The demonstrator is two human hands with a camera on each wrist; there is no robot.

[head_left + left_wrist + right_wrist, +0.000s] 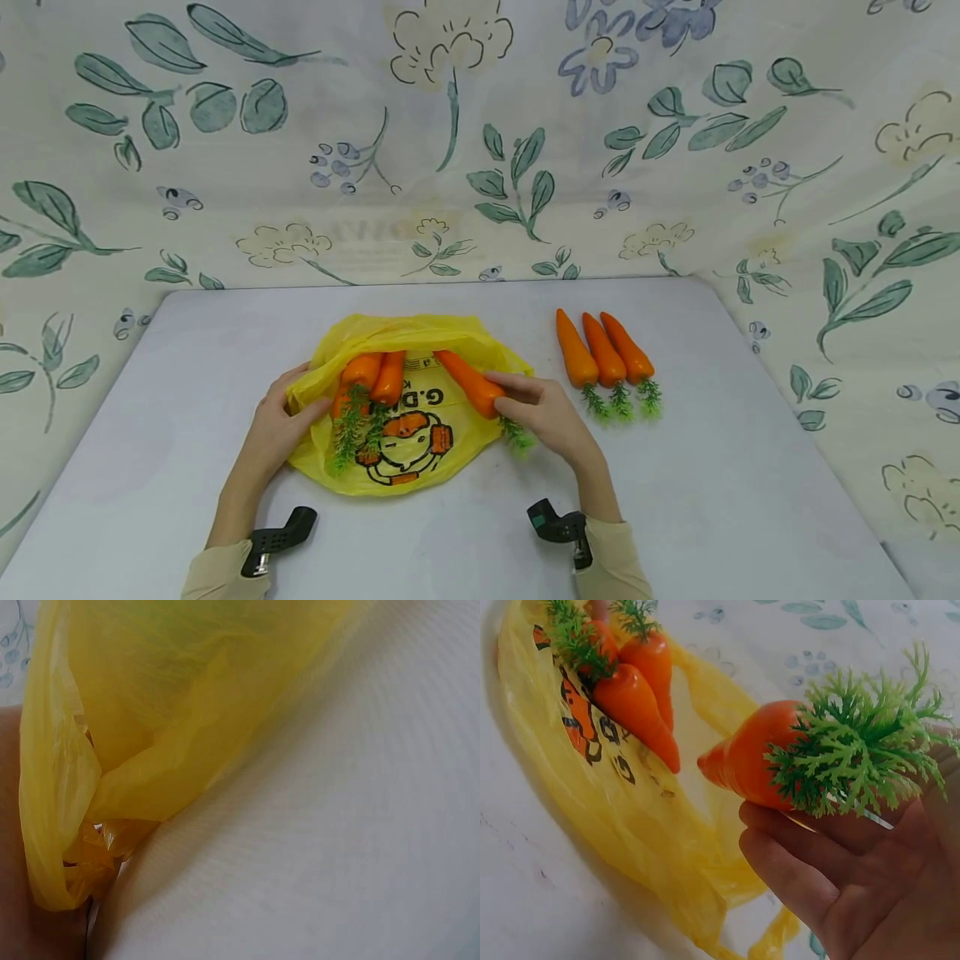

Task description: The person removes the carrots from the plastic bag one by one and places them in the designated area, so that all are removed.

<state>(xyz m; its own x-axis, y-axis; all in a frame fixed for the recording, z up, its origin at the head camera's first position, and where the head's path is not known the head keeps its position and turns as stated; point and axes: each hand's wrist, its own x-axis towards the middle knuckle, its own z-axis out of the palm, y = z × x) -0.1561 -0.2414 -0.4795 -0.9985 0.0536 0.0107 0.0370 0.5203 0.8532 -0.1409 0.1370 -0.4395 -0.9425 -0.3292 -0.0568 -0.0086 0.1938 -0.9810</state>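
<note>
A yellow plastic bag (420, 467) with a printed cartoon face lies on the table, its mouth held wide. My left hand (276, 425) grips the bag's left edge, thumb on the inner side and fingers behind; in the left wrist view the yellow plastic (187, 757) fills much of the frame. Three orange toy carrots (363, 369) with green tops lie in the left part of the bag. Between thumb and fingers, my right hand (547, 417) holds another carrot (471, 383) near its leafy end, tip pointing into the bag. Its green top (855, 742) hides part of that grip in the right wrist view.
Three more carrots (606, 358) lie side by side on the white table (720, 483), right of the bag, tips toward the back. A cloth with printed leaves and flowers (480, 192) hangs behind the table's far edge.
</note>
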